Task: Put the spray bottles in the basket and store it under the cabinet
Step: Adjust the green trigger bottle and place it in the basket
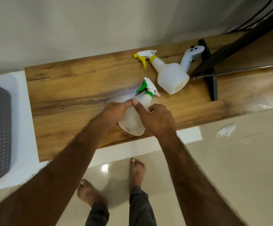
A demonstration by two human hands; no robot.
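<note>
A white spray bottle with a green trigger [132, 123] lies on its side on the wooden cabinet top [70, 98]. My left hand [116, 112] grips its body from the left. My right hand [157, 120] grips it from the right, thumb across the bottle's shoulder. A second white spray bottle with a yellow trigger [170, 74] lies on its side farther back, untouched. The grey perforated basket [0, 128] stands at the far left edge on a white surface, partly cut off by the frame, with pale rounded shapes inside it.
A light grey handheld controller [192, 54] lies behind the yellow-trigger bottle. A black stand foot [211, 75] and slanted black pole occupy the right of the cabinet top. A crumpled white paper [226, 130] lies on the tiled floor. My bare feet stand below the cabinet edge.
</note>
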